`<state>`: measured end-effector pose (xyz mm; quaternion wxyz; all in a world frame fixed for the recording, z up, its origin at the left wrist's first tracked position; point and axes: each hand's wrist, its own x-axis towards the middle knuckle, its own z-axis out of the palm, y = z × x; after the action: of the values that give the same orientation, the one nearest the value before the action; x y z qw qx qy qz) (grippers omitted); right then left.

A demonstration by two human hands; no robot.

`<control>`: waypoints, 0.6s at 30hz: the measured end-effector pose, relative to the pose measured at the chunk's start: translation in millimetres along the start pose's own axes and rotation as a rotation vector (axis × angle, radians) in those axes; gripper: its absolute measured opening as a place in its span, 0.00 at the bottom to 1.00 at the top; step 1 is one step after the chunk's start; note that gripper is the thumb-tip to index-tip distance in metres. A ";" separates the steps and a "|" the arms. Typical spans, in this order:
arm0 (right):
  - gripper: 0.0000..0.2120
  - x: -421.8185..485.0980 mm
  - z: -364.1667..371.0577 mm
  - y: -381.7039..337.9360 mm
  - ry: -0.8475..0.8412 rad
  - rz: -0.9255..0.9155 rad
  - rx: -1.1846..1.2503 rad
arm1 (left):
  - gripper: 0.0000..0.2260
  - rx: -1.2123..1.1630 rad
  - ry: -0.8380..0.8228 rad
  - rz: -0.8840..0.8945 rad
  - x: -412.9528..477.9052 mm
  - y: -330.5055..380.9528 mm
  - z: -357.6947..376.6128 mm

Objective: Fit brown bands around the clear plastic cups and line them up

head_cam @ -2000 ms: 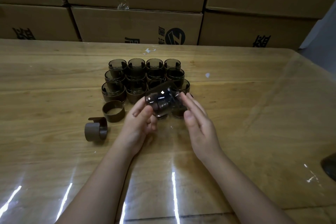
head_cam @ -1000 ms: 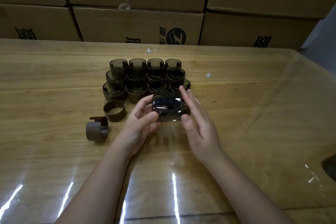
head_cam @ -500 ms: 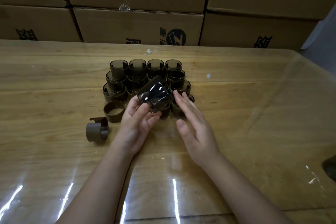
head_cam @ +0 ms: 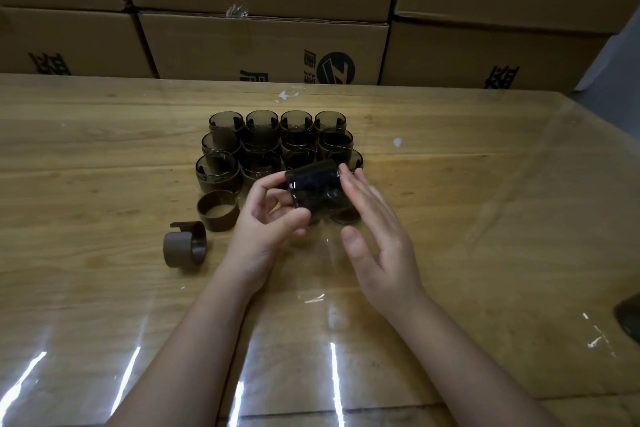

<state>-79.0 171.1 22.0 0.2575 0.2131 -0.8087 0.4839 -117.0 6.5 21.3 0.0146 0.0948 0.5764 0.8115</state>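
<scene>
A dark-tinted clear plastic cup (head_cam: 313, 187) lies on its side in the air just in front of the rows. My left hand (head_cam: 266, 218) pinches its left end between thumb and fingertips. The straight fingers of my right hand (head_cam: 374, 236) touch its right side. Behind it, several banded cups (head_cam: 277, 139) stand in tight rows on the wooden table (head_cam: 485, 218). Another cup (head_cam: 346, 215) stands partly hidden under my hands. Two loose brown bands sit to the left: one upright (head_cam: 218, 210), one on its side (head_cam: 185, 244).
Stacked cardboard boxes (head_cam: 263, 45) wall off the table's far edge. A glossy clear sheet covers the tabletop. A dark object (head_cam: 628, 319) pokes in at the right edge. White scraps (head_cam: 397, 141) lie near the cups.
The cup has been turned in my hands from tilted up-left to lying sideways. My right hand moved back in and its fingers now touch the cup.
</scene>
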 end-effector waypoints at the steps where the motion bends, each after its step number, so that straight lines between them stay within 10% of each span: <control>1: 0.27 0.1 -0.3 0.4 0.005 0.015 0.004 | 0.28 0.024 -0.011 0.007 -0.4 -0.4 1.6; 11: 0.27 -0.2 -1.1 3.2 -0.063 0.263 0.256 | 0.30 0.149 -0.143 0.035 -5.2 -2.9 7.4; 18: 0.30 -0.8 0.4 5.1 -0.095 0.095 0.061 | 0.28 0.233 -0.019 0.178 -13.6 -5.1 30.0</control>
<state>-81.4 173.1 17.9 0.1891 0.2050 -0.8140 0.5095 -98.9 34.4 24.2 -0.0629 0.1544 0.6558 0.7363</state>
